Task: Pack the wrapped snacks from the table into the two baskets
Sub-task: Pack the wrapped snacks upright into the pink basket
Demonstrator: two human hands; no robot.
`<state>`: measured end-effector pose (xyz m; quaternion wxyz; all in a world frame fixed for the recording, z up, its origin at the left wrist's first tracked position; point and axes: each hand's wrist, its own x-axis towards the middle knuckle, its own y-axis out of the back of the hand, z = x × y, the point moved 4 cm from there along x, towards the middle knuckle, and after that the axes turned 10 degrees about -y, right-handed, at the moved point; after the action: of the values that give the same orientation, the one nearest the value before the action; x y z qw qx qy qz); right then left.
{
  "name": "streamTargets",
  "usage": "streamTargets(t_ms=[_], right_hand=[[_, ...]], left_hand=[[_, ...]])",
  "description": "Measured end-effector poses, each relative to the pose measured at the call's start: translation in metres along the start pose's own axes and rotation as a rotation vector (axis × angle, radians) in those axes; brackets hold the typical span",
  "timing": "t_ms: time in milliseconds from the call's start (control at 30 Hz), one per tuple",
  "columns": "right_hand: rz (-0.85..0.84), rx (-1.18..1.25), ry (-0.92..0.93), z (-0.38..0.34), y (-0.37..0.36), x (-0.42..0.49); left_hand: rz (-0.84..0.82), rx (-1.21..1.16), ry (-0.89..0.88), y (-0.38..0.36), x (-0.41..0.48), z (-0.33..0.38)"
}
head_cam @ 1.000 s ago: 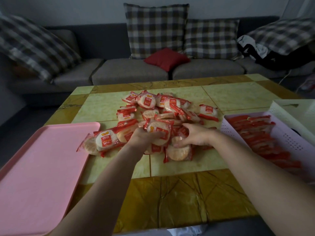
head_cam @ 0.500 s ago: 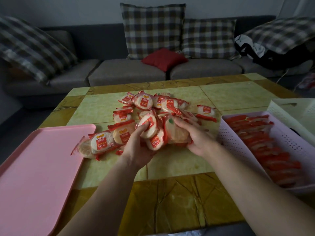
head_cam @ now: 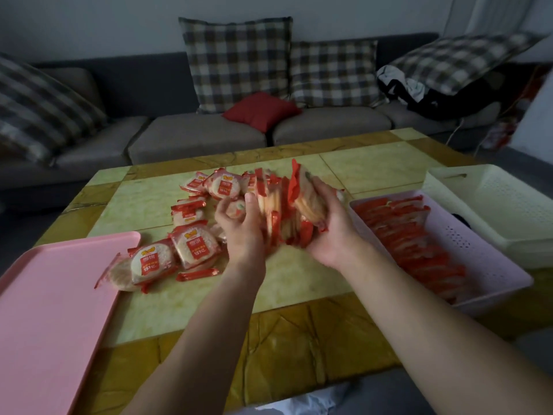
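The left hand (head_cam: 242, 235) and right hand (head_cam: 333, 232) grip a stack (head_cam: 281, 211) of snacks between them, fingers curled round its ends, above the table (head_cam: 299, 280). Loose snacks (head_cam: 194, 250) lie to its left. The pink basket (head_cam: 496, 274) on the right holds packed rows.

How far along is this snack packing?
Done: the lilac basket holds rows of wrapped snacks. In hand: the left hand and right hand squeeze a stack of snacks between them above the table. Left: loose snacks by the pink tray, and the cream basket shows none.
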<state>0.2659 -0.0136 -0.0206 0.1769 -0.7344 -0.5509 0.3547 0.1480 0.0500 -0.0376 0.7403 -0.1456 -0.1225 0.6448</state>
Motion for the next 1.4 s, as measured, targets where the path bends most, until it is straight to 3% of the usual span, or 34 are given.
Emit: streamTargets(t_ms=[100, 200, 300, 367, 433, 500, 567, 633, 667, 800, 900, 1033, 1267, 1400], right_hand=[[0.001, -0.068, 0.143, -0.031, 0.010, -0.029], [0.070, -0.173, 0.338, -0.067, 0.029, -0.058], [0.245, -0.237, 0.524, -0.101, 0.062, -0.095], [0.379, -0.264, 0.625, -0.117, 0.088, -0.122], [0.529, -0.364, 0.679, -0.123, 0.115, -0.146], [0.637, -0.570, 0.622, -0.119, 0.139, -0.161], [0.729, -0.983, 0.390, -0.112, 0.166, -0.164], [0.802, -1.382, 0.187, -0.102, 0.178, -0.164], [0.809, -1.441, 0.189, -0.102, 0.179, -0.166], [0.781, -1.301, 0.338, -0.114, 0.174, -0.172], [0.875, -1.251, 0.408, -0.124, 0.174, -0.173], [0.842, -1.163, 0.444, -0.135, 0.169, -0.170], [0.785, -1.125, 0.538, -0.159, 0.148, -0.152], [0.693, -1.080, 0.563, -0.172, 0.129, -0.137]], left_hand=[[-0.053, 0.054, -0.114, -0.034, -0.021, 0.013], [-0.196, -0.145, 0.023, -0.084, -0.052, 0.022], [-0.413, -0.208, 0.097, -0.138, -0.086, 0.026], [-0.555, -0.167, 0.075, -0.168, -0.106, 0.021], [-0.596, 0.083, -0.079, -0.187, -0.115, 0.008], [-0.661, 0.495, -0.347, -0.197, -0.120, -0.006], [-0.696, 0.802, -0.447, -0.194, -0.122, -0.028], [-0.671, 0.795, -0.388, -0.175, -0.114, -0.043], [-0.650, 0.728, -0.352, -0.170, -0.109, -0.047], [-0.496, 0.512, -0.318, -0.161, -0.096, -0.036], [-0.387, 0.450, -0.311, -0.156, -0.095, -0.032], [-0.326, 0.496, -0.259, -0.152, -0.080, -0.038], [-0.164, 0.423, -0.533, -0.151, -0.066, 0.006], [-0.270, 0.427, -0.570, -0.171, -0.070, 0.012]])
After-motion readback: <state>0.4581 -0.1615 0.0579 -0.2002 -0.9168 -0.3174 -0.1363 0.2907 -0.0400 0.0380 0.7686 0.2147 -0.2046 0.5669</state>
